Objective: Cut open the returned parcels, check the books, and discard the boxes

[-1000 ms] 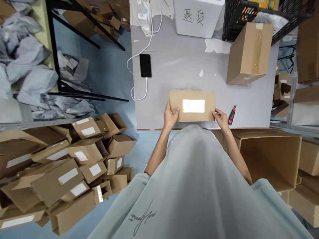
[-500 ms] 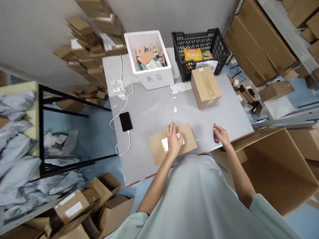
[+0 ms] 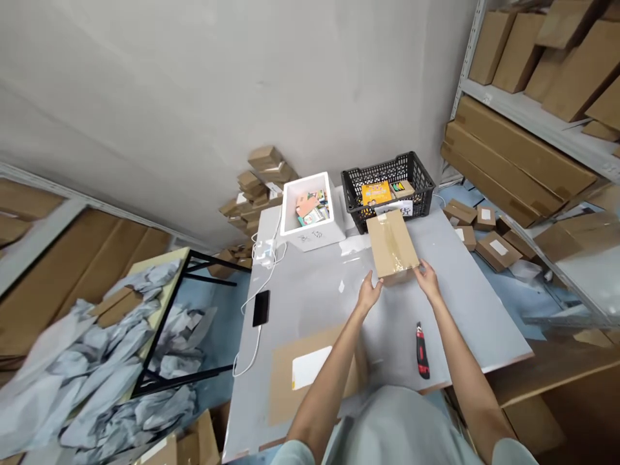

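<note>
A taped cardboard box (image 3: 391,242) rests near the front of the black crate, its top crossed by clear tape. At its near left corner, my left hand (image 3: 369,292) grips the side, thumb against the near face. My right hand (image 3: 427,280) curls round the near right corner. Below the right hand, a red and black utility knife (image 3: 422,354) lies on the table. A flat cardboard package (image 3: 283,381) with a white label (image 3: 309,367) lies partly under my left forearm.
On the grey table (image 3: 314,294) stand a white foam bin (image 3: 314,240) of small packets and a black crate (image 3: 387,171) holding an orange box. A phone (image 3: 261,308) with a white cable lies left. Shelves of cartons (image 3: 518,168) stand right; grey bags (image 3: 106,349) cover the left rack.
My left hand has left the flat package and my right hand has left the utility knife. Both have moved forward onto the taped box. The view has tilted up.
</note>
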Demonstrator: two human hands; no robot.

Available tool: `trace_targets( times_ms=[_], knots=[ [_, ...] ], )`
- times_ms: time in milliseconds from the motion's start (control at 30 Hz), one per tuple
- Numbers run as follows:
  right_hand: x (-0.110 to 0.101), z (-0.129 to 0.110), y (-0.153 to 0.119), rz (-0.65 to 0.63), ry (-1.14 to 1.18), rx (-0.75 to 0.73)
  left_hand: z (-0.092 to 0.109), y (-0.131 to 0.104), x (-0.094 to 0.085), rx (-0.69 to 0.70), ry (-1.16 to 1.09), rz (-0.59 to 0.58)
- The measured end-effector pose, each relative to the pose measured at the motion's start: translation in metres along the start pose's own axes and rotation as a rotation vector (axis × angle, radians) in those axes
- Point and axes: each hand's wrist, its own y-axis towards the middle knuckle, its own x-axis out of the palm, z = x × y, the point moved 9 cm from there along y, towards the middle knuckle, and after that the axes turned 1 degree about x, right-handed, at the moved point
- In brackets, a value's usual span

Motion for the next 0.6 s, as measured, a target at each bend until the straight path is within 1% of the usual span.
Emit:
trace_targets(
  times_ms=[67, 133, 200, 267, 367, 433, 500, 600],
  knots=[
    [0.003, 0.002, 0.003, -0.019, -0.005, -0.005, 0.011, 0.001, 0.008, 0.006, 0.016, -0.015],
    [-0.002, 0.011, -0.003, -0.020, -0.007, -0.008, 0.019, -0.008, 0.018, 0.015, 0.043, -0.034],
    [-0.017, 0.024, -0.012, 0.005, 0.001, -0.019, 0.026, -0.020, 0.030, 0.017, 0.075, -0.058],
    [-0.039, 0.039, -0.016, 0.063, 0.005, -0.028, 0.037, -0.027, 0.045, 0.024, 0.100, -0.090],
    [-0.070, 0.055, -0.007, 0.170, 0.010, -0.011, 0.058, -0.020, 0.069, 0.043, 0.132, -0.135],
    [-0.083, 0.052, 0.012, 0.208, 0.006, -0.008, 0.075, -0.006, 0.082, 0.050, 0.155, -0.153],
    [-0.089, 0.040, 0.035, 0.220, -0.018, -0.027, 0.091, 0.011, 0.091, 0.052, 0.175, -0.157],
    [-0.094, 0.021, 0.061, 0.219, -0.061, -0.061, 0.113, 0.028, 0.097, 0.069, 0.181, -0.154]
  ],
)
